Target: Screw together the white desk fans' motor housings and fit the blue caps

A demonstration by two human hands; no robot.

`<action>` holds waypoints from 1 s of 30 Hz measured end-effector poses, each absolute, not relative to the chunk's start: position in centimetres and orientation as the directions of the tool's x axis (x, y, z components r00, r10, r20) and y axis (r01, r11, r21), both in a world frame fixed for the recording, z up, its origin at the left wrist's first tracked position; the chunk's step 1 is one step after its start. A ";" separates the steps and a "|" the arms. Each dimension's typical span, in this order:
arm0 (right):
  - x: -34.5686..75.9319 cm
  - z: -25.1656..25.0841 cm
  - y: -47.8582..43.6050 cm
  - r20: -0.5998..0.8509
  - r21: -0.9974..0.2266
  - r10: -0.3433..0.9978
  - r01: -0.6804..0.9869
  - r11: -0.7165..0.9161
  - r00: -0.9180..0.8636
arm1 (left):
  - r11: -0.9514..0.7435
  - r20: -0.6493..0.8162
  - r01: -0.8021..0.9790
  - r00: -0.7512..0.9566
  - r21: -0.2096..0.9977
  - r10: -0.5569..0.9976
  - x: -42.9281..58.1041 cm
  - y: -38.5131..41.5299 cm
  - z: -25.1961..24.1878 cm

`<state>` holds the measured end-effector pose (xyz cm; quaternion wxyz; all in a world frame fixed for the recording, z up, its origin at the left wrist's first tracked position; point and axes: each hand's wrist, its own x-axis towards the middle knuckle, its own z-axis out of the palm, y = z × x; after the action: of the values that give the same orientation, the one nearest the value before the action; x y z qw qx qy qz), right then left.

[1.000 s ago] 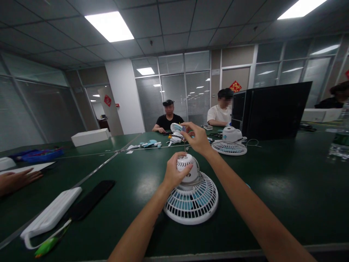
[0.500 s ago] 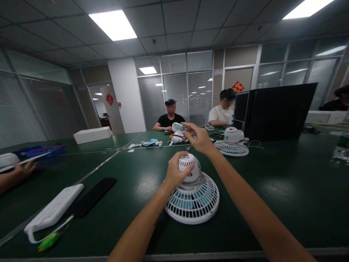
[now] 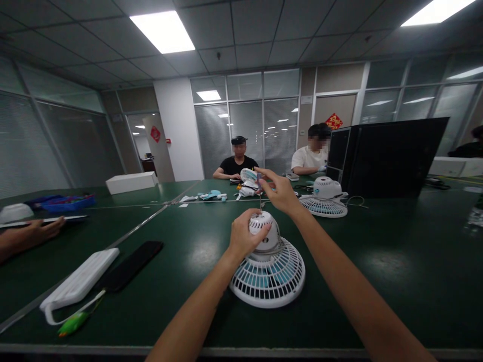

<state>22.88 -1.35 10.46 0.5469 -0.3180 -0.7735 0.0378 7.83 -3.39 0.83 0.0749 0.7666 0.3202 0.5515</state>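
Item one: a white fan (image 3: 268, 299), which lay grille-down on a green table (image 3: 181, 311) directly before the person, its rounded motor housing (image 3: 267, 242) uppermost and light-blue blades visible through the bars.

Item two: a slim screwdriver (image 3: 260, 199), which stood nearly upright above the housing; whether its tip touched the top could not be told.

Left hand (image 3: 241, 236): thumb and forefinger parted around the housing, thumb across the near side, forefinger over the top; the remaining fingers were largely hidden.

Right hand (image 3: 279, 193): raised higher, thumb and fingertips pinching the screwdriver's handle.

Surroundings, left: a white oblong device (image 3: 81, 279) with a strap and a green charm (image 3: 73, 323) lay just beside a black phone (image 3: 132, 264). Another person's hand (image 3: 45, 230) held a flat dark object near a blue tray (image 3: 77, 202).

Surroundings, beyond: a second fan (image 3: 324, 207) rested grille-down near a large black panel (image 3: 396, 156); pale-blue pieces (image 3: 213, 195) lay farther left, and two people sat opposite.
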 end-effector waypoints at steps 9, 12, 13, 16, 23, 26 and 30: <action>23.1 10.4 -1.0 0.843 -0.389 0.519 0.510 0.767 -0.138 | -0.769 0.775 0.418 0.205 0.483 0.598 7.9 -3.6 1.0; 23.1 10.4 -1.1 0.827 -0.419 0.540 0.470 0.777 -0.155 | -0.771 0.778 0.414 0.201 0.483 0.595 7.9 -3.6 1.0; 23.1 10.5 -1.2 0.827 -0.423 0.540 0.460 0.781 -0.157 | -0.772 0.779 0.414 0.199 0.483 0.594 7.9 -3.6 1.0; 23.1 10.6 -1.2 0.833 -0.418 0.533 0.464 0.781 -0.145 | -0.776 0.784 0.413 0.199 0.477 0.587 7.8 -3.6 0.9; 23.3 10.5 -1.2 0.820 -0.439 0.554 0.460 0.771 -0.146 | -0.779 0.785 0.408 0.202 0.477 0.586 7.8 -3.4 0.7; 23.3 10.6 -1.4 0.824 -0.420 0.544 0.470 0.776 -0.161 | -0.788 0.795 0.406 0.202 0.463 0.572 7.8 -3.4 0.6; 23.4 10.7 -1.3 0.839 -0.393 0.523 0.500 0.771 -0.148 | -0.787 0.796 0.411 0.203 0.460 0.571 7.8 -3.3 0.6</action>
<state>23.36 -1.30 10.72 0.5585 -0.3379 -0.7575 0.0103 7.75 -3.34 0.57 0.0735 0.7722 0.3177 0.5454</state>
